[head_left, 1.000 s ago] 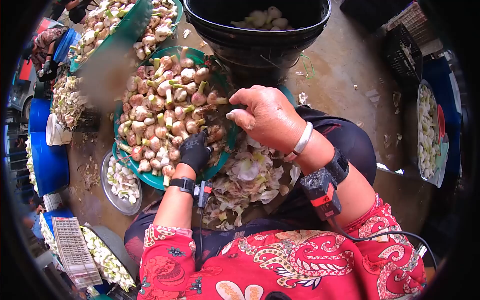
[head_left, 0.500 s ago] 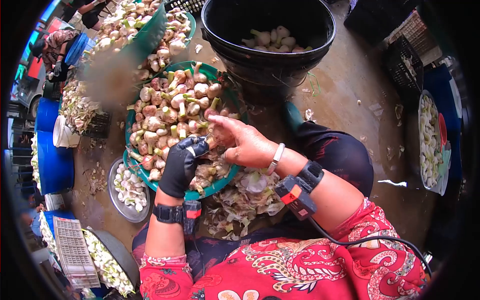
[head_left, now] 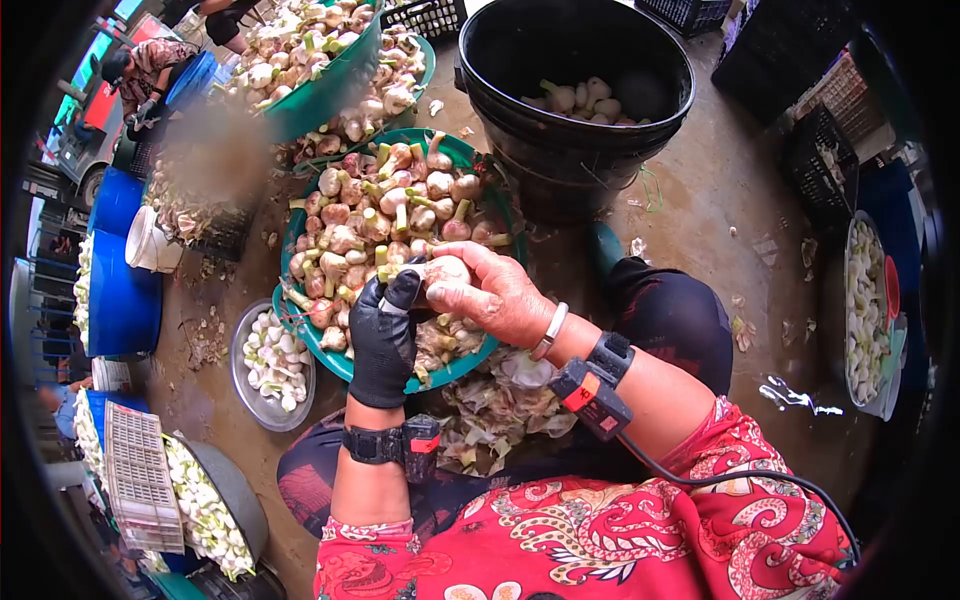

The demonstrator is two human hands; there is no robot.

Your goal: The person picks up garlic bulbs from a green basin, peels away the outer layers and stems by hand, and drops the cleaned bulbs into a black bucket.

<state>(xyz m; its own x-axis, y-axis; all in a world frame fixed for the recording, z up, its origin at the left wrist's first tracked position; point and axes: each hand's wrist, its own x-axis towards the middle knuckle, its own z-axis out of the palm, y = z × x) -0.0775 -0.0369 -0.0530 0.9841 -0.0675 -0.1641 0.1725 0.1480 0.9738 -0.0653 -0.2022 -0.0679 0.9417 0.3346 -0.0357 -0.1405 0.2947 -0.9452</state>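
Near the centre of the frame, a garlic bulb [head_left: 446, 270] is sitting between the two hands, just above the near rim of the green basin [head_left: 300, 250]. The right hand [head_left: 495, 295], bare with a pale bangle at the wrist, is closing its grip around the bulb from the right, fingers curling over its top and thumb underneath. The left hand [head_left: 385, 335], wearing a black glove, is reaching up from below left; its fingertips are pinching the pale stem end that is sticking out to the left of the bulb, so both grips are clamped on the same bulb.

The green basin is holding a heap of unpeeled garlic with green stalk stubs. Loose papery skins [head_left: 500, 400] are lying in the lap, below the hands. A black bucket [head_left: 575, 110] at the upper centre is holding a few peeled bulbs. A metal bowl [head_left: 245, 385] of white cloves is standing at the left of the basin.
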